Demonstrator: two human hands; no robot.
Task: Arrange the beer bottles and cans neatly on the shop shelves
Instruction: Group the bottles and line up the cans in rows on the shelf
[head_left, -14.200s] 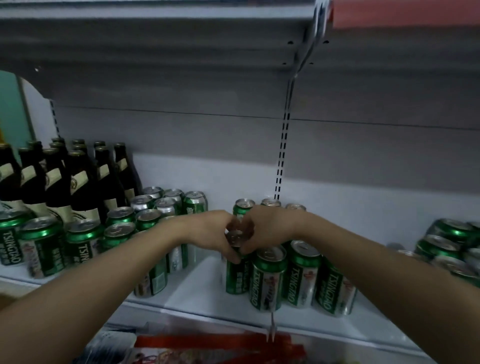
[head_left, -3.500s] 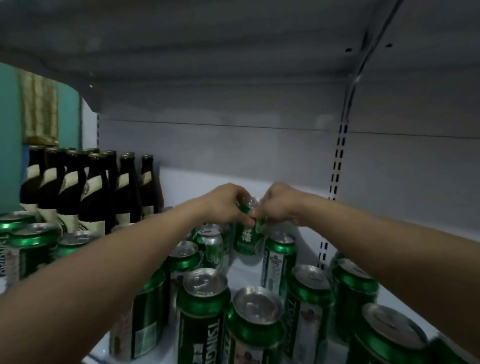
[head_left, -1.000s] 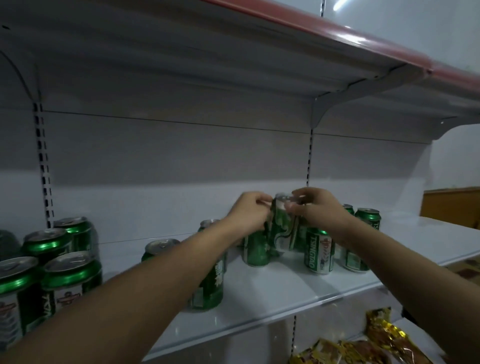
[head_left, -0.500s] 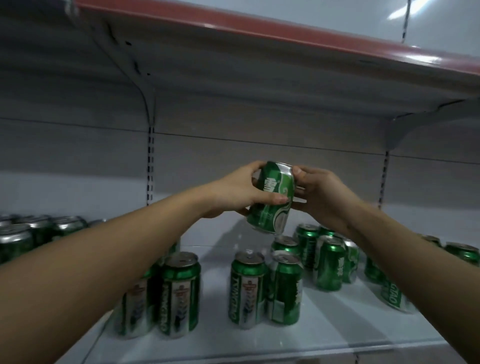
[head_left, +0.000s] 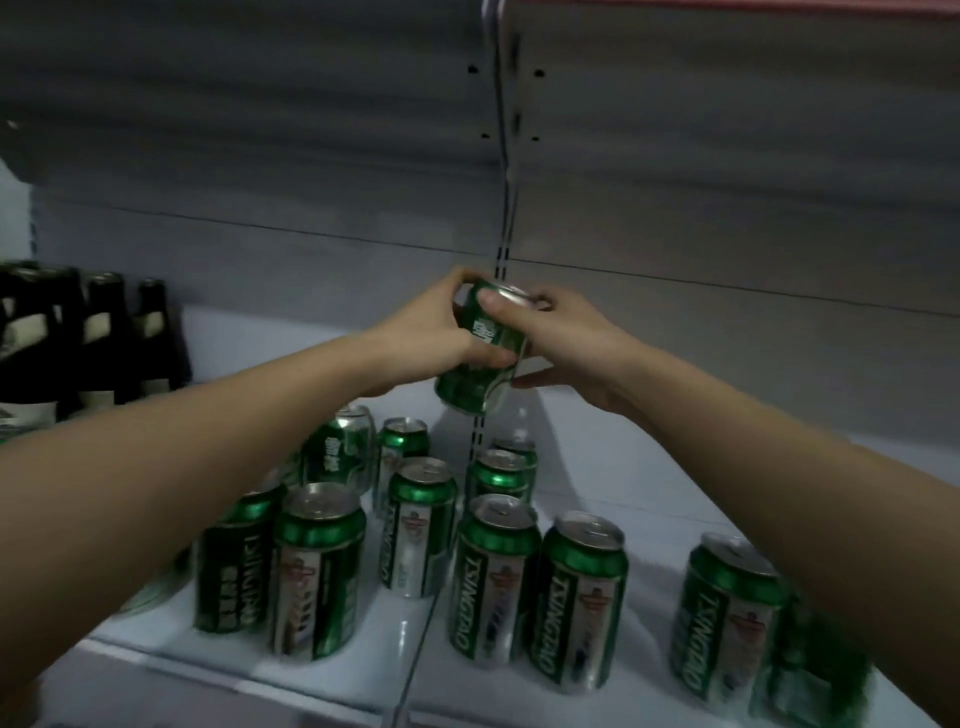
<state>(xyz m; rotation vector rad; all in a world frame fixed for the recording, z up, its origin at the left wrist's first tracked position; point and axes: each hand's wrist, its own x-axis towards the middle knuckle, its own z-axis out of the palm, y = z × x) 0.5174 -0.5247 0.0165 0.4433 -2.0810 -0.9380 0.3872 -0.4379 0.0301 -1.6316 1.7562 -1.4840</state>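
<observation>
We see dark beer bottles (head_left: 88, 343) cut off at left. Our left hand (head_left: 431, 332) and right hand (head_left: 566, 338) both grip the tilted green can (head_left: 480, 358), carried leftward, above blurred standing cans (head_left: 498, 577) on the shelf (head_left: 649, 525).

White shelf (head_left: 597, 467), a seam running front to back near its middle. Green cans (head_left: 319, 569) stand upright on it in loose rows either side of the seam: a cluster on the left from near edge to mid-depth, two at the near edge just right of the seam (head_left: 576, 603) with more behind, and another can (head_left: 727, 623) near right, set apart, with a blurred one beside it. Dark bottles (head_left: 104, 343) stand packed together at far left, against the back panel (head_left: 311, 197).
</observation>
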